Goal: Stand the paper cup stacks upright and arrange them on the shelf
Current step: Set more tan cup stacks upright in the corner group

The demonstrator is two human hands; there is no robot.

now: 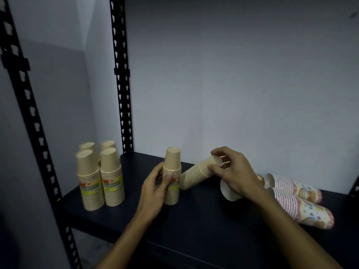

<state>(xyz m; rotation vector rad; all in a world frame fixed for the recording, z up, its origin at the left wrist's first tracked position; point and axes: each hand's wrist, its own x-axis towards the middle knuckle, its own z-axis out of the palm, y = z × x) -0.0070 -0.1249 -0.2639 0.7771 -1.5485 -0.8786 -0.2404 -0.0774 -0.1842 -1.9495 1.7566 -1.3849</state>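
Tilted kraft cup stack (196, 174) mid-shelf, narrow end pinched by right hand (236, 174) fingers, rim end against upright stack (172, 176) gripped by left hand (155, 188). Risk: the loose nested cups could separate while swinging up (or knock the patterned stacks (299, 199) lying nearby).

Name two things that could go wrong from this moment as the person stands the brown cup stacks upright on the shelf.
1. The right hand pinches only the top end of the tilted brown stack; its lower cups might slide apart as it lifts.
2. That stack's lower end lies close beside the upright stack held by the left hand, so swinging it up could knock that one, perhaps toward the four standing stacks.
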